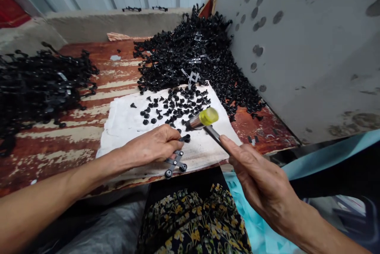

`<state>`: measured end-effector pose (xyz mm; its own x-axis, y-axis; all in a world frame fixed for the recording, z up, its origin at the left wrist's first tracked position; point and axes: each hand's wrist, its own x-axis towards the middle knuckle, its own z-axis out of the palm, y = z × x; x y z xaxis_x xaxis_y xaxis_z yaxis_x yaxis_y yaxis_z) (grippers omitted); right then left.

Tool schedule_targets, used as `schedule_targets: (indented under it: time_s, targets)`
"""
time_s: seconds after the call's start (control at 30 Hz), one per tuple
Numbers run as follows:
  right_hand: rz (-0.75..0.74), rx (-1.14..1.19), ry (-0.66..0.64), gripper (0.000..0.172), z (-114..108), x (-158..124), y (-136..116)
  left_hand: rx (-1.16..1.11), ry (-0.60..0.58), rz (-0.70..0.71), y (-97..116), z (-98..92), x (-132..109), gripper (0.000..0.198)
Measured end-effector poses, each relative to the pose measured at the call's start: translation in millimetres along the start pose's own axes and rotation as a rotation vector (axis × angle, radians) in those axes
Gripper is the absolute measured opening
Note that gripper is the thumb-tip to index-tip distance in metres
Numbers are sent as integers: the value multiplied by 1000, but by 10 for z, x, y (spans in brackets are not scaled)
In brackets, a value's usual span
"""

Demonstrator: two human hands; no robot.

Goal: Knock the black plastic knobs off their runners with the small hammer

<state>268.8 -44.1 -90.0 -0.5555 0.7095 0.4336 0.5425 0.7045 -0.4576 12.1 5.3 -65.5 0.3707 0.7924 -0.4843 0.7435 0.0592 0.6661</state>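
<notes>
My left hand (162,143) is closed around a black scissor-type linkage (175,161) with round knobs at its ends, held over the front of a white cloth (130,127). Part of the linkage is hidden behind the fingers. In my right hand (258,174) is the handle of a mallet (204,118) with a translucent yellow face. Its head hangs just above the cloth, right of the left hand, slightly blurred. Several small black knobs (178,103) with stems lie scattered on the cloth beyond both hands.
A large heap of black parts (184,48) rises at the back, against a grey panel (297,48). Another pile of black linkages (41,83) sits at the left of the worn red wooden table (109,75). Two linkages (131,9) rest on the concrete ledge (89,24).
</notes>
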Motion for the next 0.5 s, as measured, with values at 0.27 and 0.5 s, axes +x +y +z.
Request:
schedule_targets:
  time_s: [0.27, 0.5]
  targets:
    - [-23, -28, 97, 68, -47, 4, -65, -60, -12, 26, -60, 12, -6, 29]
    - [32, -26, 50, 71, 15, -31, -58, -54, -4, 17, -34, 9, -5, 30]
